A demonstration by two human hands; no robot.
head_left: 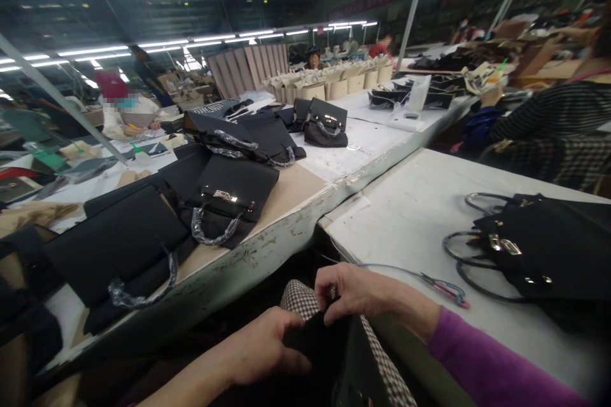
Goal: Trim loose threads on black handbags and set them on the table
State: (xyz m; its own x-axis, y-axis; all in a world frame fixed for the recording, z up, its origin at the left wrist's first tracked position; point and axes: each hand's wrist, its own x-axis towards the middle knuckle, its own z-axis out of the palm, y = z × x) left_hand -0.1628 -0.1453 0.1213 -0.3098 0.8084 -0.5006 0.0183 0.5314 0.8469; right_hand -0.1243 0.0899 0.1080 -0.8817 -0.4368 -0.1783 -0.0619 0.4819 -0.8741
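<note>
A black handbag point(329, 356) rests in my lap, its lower part dark and cut off by the bottom of the view. My right hand point(351, 292) pinches the bag's upper edge between thumb and fingers. Lower and to the left, my left hand point(272, 343) grips the near side of the same bag, some fingertips lost against the black material. Brown-and-white checked cloth point(296, 297) shows behind the bag. Thread snips point(446, 289) with pinkish handles lie on the white table to the right of my right hand.
Beside me stands a white table point(396, 203) with black handbags point(534, 241) on it. A long bench point(305, 197) at left bears more black bags point(229, 197) with plastic-wrapped handles. Cream bags point(334, 82) stand farther back. A co-worker's striped sleeve point(548, 111) is at right.
</note>
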